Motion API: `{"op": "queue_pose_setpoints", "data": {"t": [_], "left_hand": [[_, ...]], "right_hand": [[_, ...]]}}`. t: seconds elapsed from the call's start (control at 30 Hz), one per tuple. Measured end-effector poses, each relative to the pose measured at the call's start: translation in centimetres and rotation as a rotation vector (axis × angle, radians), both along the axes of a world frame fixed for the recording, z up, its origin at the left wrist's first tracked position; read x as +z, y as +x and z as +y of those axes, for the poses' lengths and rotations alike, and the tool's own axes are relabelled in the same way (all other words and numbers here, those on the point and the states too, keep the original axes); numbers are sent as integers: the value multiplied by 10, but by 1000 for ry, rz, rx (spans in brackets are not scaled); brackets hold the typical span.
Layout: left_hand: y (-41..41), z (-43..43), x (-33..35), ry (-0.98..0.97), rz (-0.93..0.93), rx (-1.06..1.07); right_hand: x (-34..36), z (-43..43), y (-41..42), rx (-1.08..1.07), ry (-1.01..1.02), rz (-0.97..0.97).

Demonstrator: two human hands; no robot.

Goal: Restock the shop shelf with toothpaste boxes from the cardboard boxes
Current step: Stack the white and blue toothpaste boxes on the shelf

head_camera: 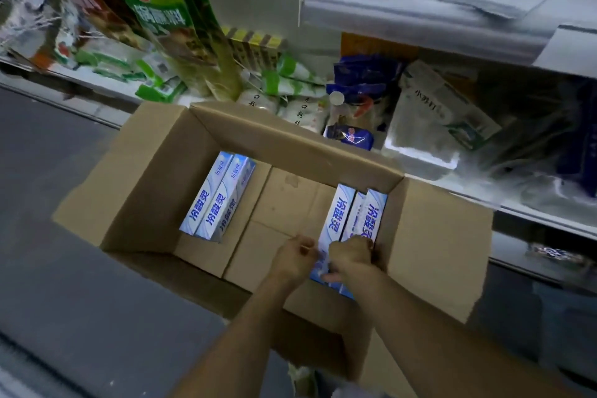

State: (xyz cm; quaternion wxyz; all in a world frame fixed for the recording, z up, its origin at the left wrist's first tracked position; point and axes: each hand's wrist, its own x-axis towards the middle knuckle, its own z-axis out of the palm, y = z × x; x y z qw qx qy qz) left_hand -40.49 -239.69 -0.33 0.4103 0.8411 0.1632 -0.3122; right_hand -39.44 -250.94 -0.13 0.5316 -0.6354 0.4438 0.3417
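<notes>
**Fingers (307, 248) clenching on the three toothpaste boxes (347, 216)**

Fingers of both our hands are curling onto the near ends of that group, which is standing on edge against the three o'clock wall of the open cardboard box (151, 178). Our left hand (295, 257) is pressing in from the nine o'clock side, its knuckles bent and its fingertips pinching the end of the leftmost box of the three. Our right hand (350, 257) is lying just beside it, fist closed over the tops of the other two, with the thumb tucked low against the front. Both forearms are coming in from six o'clock, over the near flap.

Across the carton, at nine o'clock, two toothpaste boxes (216, 200) are leaning side by side against the opposite wall, well apart from the group we are gripping. Between the two groups the brown bottom of the carton is showing.

We are seeing the carton sitting on a dark grey floor (64, 268) with all its flaps spread outward. At twelve o'clock the shop shelf (423, 155) is running across the view, blurred. On it, green bags (155, 10) are hanging at eleven o'clock, blue packs (361, 74) are lying at twelve, and a white carton with printed characters (442, 110) is tilting at one o'clock.
</notes>
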Motion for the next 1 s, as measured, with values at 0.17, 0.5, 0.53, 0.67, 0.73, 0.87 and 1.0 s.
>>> {"op": "queue_pose_setpoints", "data": {"t": [0.17, 0.5, 0.53, 0.67, 0.73, 0.87, 1.0], "left_hand": [[13, -9, -39, 66, 59, -78], [30, -19, -85, 131, -1, -265], [31, -19, -87, 137, 1, -258], [35, -11, -85, 51, 84, -137], [34, -1, -77, -101, 174, 13], [26, 24, -42, -340, 322, 275], [22, 48, 6, -447, 339, 335]], "right_hand": [[-19, 18, 0, 55, -376, -7], [-64, 8, -8, 248, -455, -1], [-63, 9, -7, 232, -439, 14], [-59, 8, -4, 135, -357, 4], [-51, 6, -4, 113, -327, -46], [-20, -2, -6, 89, -211, -147], [33, -11, -5, 103, -114, -219]]}}
